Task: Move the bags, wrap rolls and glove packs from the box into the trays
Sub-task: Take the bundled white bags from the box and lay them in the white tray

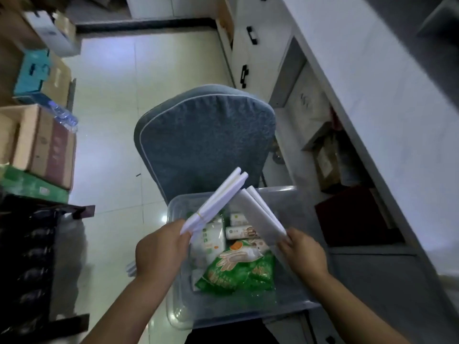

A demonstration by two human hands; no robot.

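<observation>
two holds: left hand [159,249] pinches banded bags [218,199], right hand [301,254] plain bags [260,212] (labels [237,260] blurred).

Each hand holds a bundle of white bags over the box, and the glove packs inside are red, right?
No: the head view shows green glove packs. The left hand holds one bundle of white bags, the right hand the other bundle, over the box.

A blue-grey padded chair [203,135] stands on the pale tiled floor [111,95]. Cardboard boxes [42,145] are stacked along the left, with a teal box [32,73] behind them, a green box [29,184] in front and a clear pack of bottles [63,115] resting on them. On the right, white cabinets [268,45] with black handles adjoin a pale worktop [385,120]. A dark red box [355,214] sits underneath it.
</observation>
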